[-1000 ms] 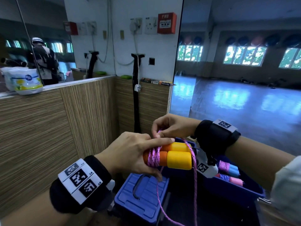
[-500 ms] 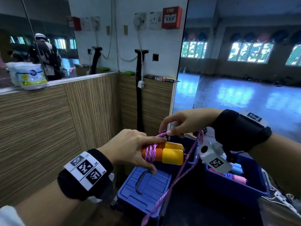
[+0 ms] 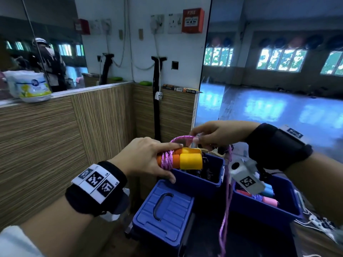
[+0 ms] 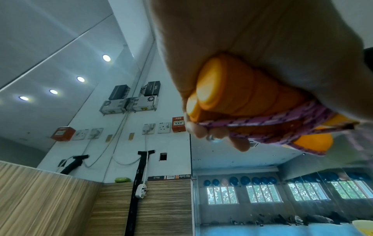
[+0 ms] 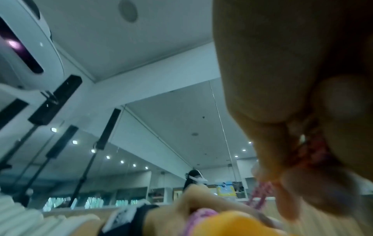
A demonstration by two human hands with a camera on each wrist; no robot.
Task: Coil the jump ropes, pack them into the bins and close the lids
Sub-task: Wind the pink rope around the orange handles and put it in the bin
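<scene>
At the lower centre of the head view a closed blue bin (image 3: 163, 217) is sitting under its lid. Just above it, the left hand (image 3: 146, 160) is gripping the two orange-yellow handles (image 3: 185, 160), pink rope (image 3: 167, 161) wound round them. The right hand (image 3: 219, 134) is pinching that rope at right of centre, the slack hanging down. Behind, two open bins (image 3: 198, 180) are holding more ropes.
</scene>
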